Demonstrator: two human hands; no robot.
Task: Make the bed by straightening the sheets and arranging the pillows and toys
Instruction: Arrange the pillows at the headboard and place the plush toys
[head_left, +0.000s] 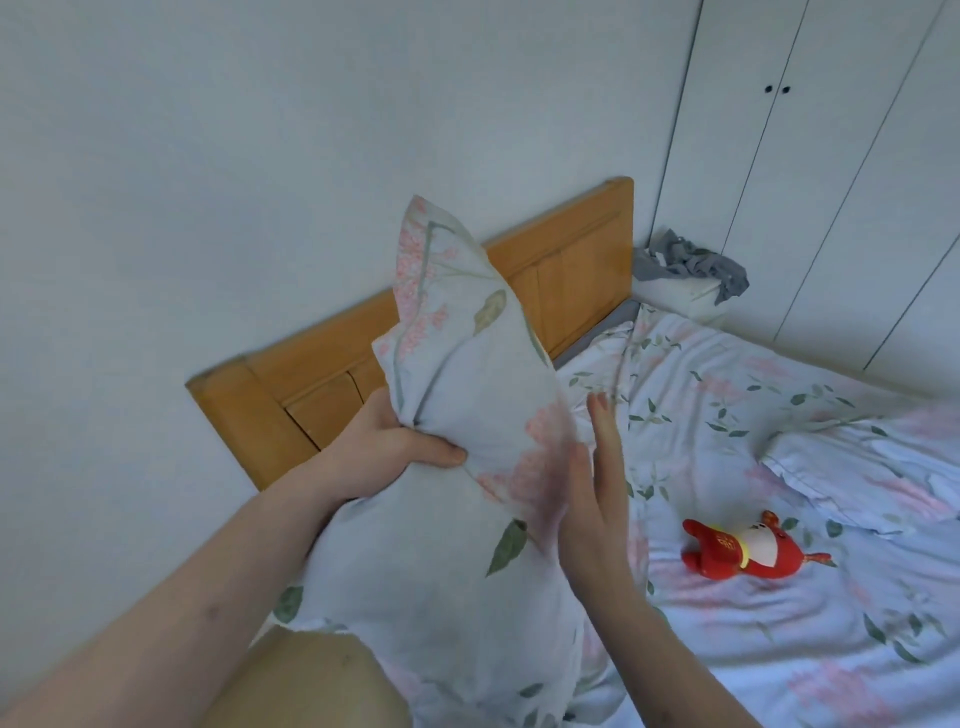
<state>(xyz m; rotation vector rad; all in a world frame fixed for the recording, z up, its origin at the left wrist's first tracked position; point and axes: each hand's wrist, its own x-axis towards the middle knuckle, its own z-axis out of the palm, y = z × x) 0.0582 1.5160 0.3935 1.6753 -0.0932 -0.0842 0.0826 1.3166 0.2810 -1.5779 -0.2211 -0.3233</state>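
Note:
A floral pillow (467, 395) stands on end above the bed, in front of the wooden headboard (322, 374). My left hand (384, 447) grips its left side, thumb pressed into the cloth. My right hand (597, 483) is flat with straight fingers, blurred, against the pillow's right side. The wrinkled floral sheet (753, 613) covers the bed. A red and white plush toy (748, 545) lies on it to the right. A second floral pillow (857, 478) lies farther right.
A white pillow with a grey cloth (685, 270) heaped on it sits in the far corner by the headboard. White wardrobe doors (831, 156) stand behind the bed. A plain wall is at the left. My knee (311, 680) shows at the bottom.

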